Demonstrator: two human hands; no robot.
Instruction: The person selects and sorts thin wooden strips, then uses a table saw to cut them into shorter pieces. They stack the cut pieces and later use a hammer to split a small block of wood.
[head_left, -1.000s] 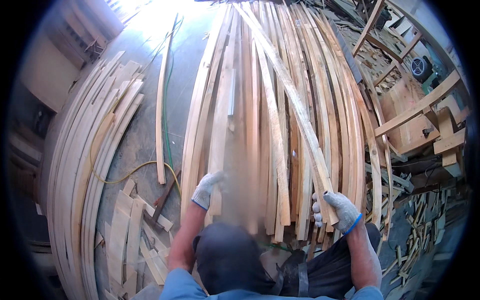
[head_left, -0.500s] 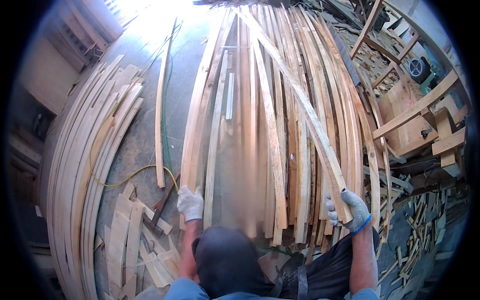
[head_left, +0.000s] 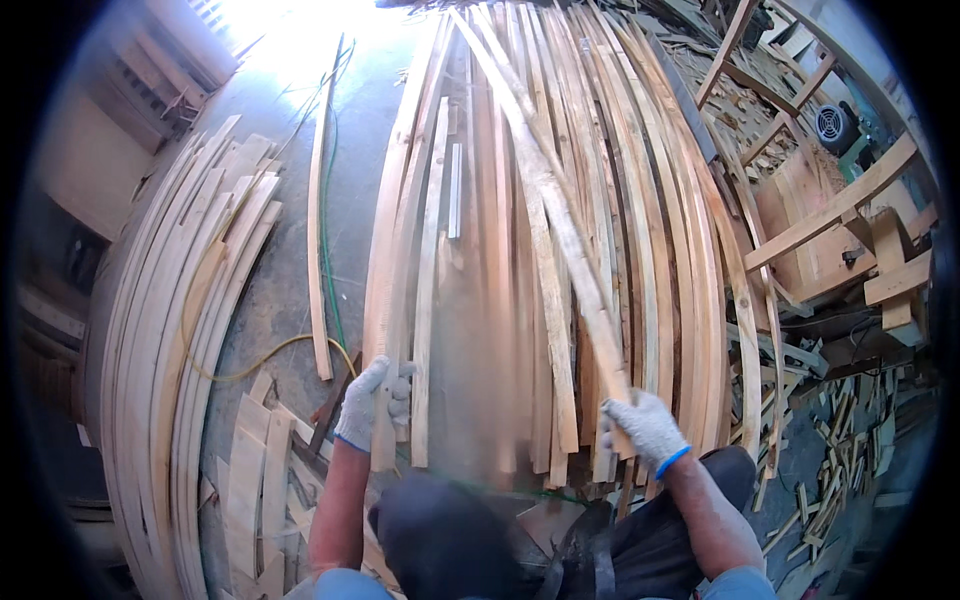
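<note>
My left hand (head_left: 364,404), in a grey-white knit glove, is closed around the near end of a long wooden board (head_left: 382,330) that lies at the left of a wide row of lumber. In the same kind of glove, my right hand (head_left: 648,430) grips the near end of a long wooden strip (head_left: 580,262). This strip slants across the row, its far end up and to the left. Between my hands lie several other strips, one pale strip (head_left: 432,290) close beside my left hand. A short metallic-looking bar (head_left: 456,190) rests among them.
A stack of pale planks (head_left: 150,330) stands at the left, with offcuts (head_left: 245,480) nearer me. A yellow hose (head_left: 250,370) and a green hose (head_left: 328,230) run over the floor. On the right are a wooden frame (head_left: 830,215), a motor (head_left: 835,127) and scrap sticks (head_left: 835,480).
My right hand has swung the slanting strip's near end to the left. My left hand has shifted slightly left, and its board's near end now shows below the glove.
</note>
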